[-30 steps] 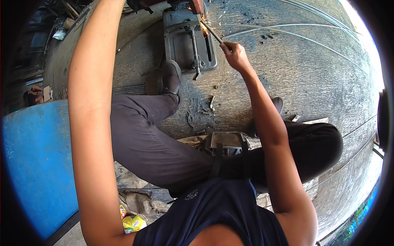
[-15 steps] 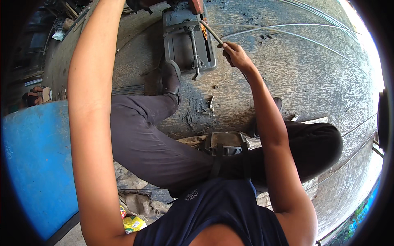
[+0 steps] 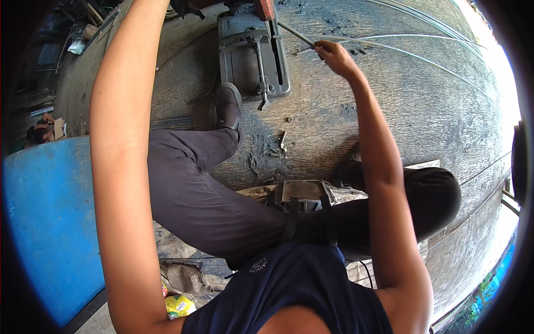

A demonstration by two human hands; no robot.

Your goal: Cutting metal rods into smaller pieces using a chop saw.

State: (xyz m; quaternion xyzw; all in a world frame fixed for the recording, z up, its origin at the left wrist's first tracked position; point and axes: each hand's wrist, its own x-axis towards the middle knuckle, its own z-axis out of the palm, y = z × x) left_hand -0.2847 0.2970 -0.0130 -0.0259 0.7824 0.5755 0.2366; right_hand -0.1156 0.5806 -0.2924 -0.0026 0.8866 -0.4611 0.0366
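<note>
My right hand [image 3: 335,58] is closed round the end of a thin metal rod [image 3: 296,34], which slants up and left. The rod's far end lies beside the dark base [image 3: 278,67] of a cut-off saw, near its red part [image 3: 265,9] at the top edge. A clamp screw with a handle [image 3: 260,64] runs along the base. My left forearm [image 3: 125,100] reaches up past the top edge, so my left hand is out of sight. A dark part of the machine [image 3: 189,6] shows near where it leaves the picture.
Long thin rods [image 3: 411,35] stretch over the worn floor at the upper right. My boot [image 3: 228,106] is close to the saw base. Small metal offcuts [image 3: 283,141] lie below it. A blue panel [image 3: 53,217] stands at my left, and a grey box-like part [image 3: 303,192] sits between my legs.
My right hand has moved right and slightly up with the rod, drawing it away from the saw. The orange sparks beside the rod's far end are gone. My left arm has hardly moved.
</note>
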